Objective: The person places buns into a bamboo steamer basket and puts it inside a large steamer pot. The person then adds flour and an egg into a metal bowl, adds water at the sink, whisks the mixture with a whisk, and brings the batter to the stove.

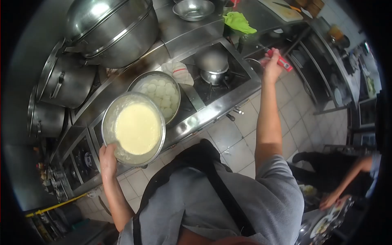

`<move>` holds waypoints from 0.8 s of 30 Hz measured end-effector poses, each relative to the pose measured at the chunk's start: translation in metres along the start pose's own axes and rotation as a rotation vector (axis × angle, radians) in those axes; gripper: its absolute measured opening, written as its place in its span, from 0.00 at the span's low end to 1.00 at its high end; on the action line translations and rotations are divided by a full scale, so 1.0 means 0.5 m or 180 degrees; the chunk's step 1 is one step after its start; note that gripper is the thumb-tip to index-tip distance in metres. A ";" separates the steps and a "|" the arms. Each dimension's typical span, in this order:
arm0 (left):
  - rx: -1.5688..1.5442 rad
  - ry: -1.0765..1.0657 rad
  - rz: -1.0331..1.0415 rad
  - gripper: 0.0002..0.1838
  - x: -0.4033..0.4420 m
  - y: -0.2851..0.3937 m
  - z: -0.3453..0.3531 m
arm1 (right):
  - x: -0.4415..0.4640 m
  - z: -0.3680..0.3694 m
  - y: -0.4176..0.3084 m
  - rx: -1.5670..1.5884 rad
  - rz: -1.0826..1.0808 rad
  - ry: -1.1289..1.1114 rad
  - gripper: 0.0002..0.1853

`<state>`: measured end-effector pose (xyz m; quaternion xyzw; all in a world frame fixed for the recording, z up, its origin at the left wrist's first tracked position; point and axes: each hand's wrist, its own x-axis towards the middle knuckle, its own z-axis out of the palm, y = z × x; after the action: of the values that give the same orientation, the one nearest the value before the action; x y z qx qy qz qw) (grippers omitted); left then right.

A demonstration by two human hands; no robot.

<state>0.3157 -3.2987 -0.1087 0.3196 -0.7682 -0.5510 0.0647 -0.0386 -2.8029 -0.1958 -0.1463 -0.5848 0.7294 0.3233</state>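
My left hand [108, 161] grips the near left rim of a wide metal mixing bowl [162, 136], thumb over the edge. Smooth pale yellow batter [138, 127] lies inside. The bowl is held in front of the stove and overlaps a round pan [178, 104] holding many pale, round, flat pieces [161, 93]. Stretched out to the right, past the stove's corner, my right hand [272, 67] is closed around a red-handled tool [284, 64]; its working end is unclear. A folded white cloth with a red stripe [179, 73] touches the pan's far edge.
A small metal pot [214, 76] sits on the right burner, blurred above. Large steel pots [67, 77] and a big domed steamer [118, 36] line the back left. A metal bowl [193, 9] and green cloth [239, 23] lie behind. Another person's hand [328, 201] works at lower right.
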 end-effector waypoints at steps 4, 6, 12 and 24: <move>-0.0073 0.0495 -0.0391 0.23 -0.042 0.011 0.039 | 0.124 0.067 0.035 0.0106 -0.0221 0.0000 0.18; -0.0122 0.0741 -0.0541 0.23 -0.056 0.012 0.056 | 0.170 0.100 0.054 0.0084 -0.0246 -0.0026 0.19; -0.0235 0.0902 -0.0649 0.21 -0.070 -0.003 0.086 | 0.273 0.154 0.154 0.0292 0.0142 0.0132 0.21; -0.0401 0.1197 -0.0812 0.22 -0.072 -0.009 0.104 | 0.490 0.170 0.212 -0.0533 0.0958 -0.0924 0.26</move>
<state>0.3224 -3.2375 -0.1236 0.5064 -0.6601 -0.5323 0.1564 -0.3042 -2.7212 -0.2328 -0.1518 -0.6553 0.7318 0.1100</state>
